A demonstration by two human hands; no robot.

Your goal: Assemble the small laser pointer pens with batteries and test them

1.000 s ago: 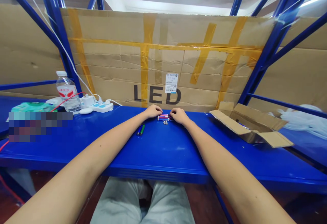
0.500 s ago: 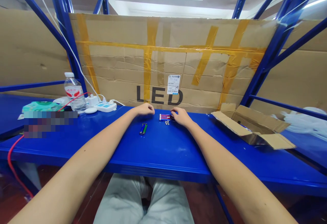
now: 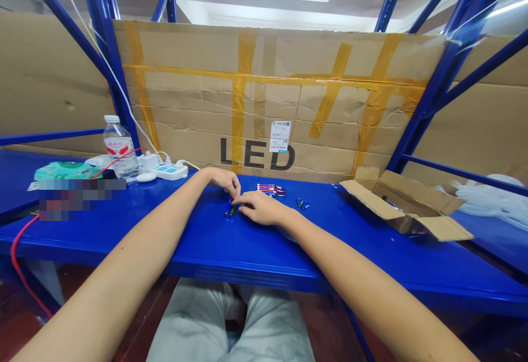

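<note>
Far L, a bottle [image 3: 119, 150] by the power strip [image 3: 169, 171]. L hand [image 3: 223, 179] bends down at the upper ends of the blue tube [image 3: 227, 207] & green tube [image 3: 233, 209], fingertips close tog. (can't tell if clamped on either). Tubes lie side by side on the table [image 3: 251, 246]. R hand [image 3: 262, 208]: index out toward them, thumb apart. Prob. step: adjusting this pair; next move calls for a light, precise pinch, no rolling. Then red-purple tubes [image 3: 268, 187], small clips [image 3: 306, 205], open box [image 3: 367, 199] far R.
</note>
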